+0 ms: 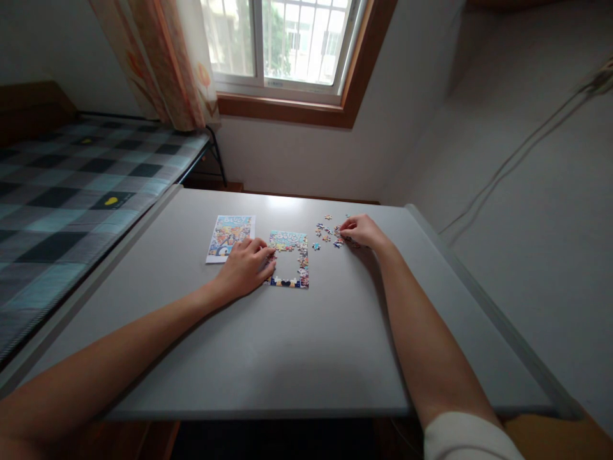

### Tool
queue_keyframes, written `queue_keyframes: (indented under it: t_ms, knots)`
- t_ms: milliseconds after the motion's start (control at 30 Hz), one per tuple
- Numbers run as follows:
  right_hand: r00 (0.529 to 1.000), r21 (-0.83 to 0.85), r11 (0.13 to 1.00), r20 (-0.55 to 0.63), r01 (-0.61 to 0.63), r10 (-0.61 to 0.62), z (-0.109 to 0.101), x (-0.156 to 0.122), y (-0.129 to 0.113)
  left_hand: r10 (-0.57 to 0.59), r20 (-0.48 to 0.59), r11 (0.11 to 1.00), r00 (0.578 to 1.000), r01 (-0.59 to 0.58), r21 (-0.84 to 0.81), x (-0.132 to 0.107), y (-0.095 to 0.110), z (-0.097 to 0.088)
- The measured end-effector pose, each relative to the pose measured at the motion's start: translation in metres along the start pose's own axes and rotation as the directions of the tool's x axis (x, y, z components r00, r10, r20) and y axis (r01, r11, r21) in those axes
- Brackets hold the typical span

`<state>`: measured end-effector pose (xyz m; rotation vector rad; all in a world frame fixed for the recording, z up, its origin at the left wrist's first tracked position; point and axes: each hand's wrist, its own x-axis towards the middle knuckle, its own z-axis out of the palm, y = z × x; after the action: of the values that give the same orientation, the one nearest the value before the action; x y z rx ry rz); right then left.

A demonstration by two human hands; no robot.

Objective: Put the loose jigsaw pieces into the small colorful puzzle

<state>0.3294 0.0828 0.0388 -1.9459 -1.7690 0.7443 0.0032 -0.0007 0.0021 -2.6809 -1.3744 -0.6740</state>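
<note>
The open-centred puzzle (303,262) lay partly under the loosely spread left hand (246,265); it looked light, thin and apt to come apart, best steadied flat by its outer edge. Small, stiff-looking loose pieces (326,238) lay beneath and left of the right hand (357,230), its fingertips bunched, whether pinching one could not be told. Just beyond the left hand, a picture sheet (232,230) rested on the worktop (287,358).
</note>
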Motion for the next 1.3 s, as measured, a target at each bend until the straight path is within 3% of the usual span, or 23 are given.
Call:
queue_keyframes:
  t_ms: [667,800,933,1100,1300]
  knots:
    - [1.000,-0.068,0.998,-0.017,-0.003,0.002,0.003,-0.003,-0.003,0.001,-0.001,1.000,1.000,-0.001,0.002,0.000,0.000,0.000]
    - [0.990,-0.239,0.969,-0.109,0.065,-0.094,0.010,0.001,-0.001,-0.004,0.002,1.000,1.000,0.004,-0.003,0.000,0.000,0.001]
    - [0.939,-0.406,0.899,-0.214,0.166,-0.270,0.028,0.004,0.001,-0.004,-0.002,1.000,1.000,0.004,-0.001,0.000,0.000,0.000]
    - [0.936,-0.472,0.853,-0.142,0.222,-0.322,0.043,0.001,-0.002,0.007,-0.010,1.000,1.000,-0.007,0.011,0.000,0.000,0.001]
    - [0.943,-0.455,0.861,-0.119,0.228,-0.312,0.043,-0.002,-0.004,0.003,-0.004,1.000,1.000,-0.003,-0.011,0.000,-0.001,0.002]
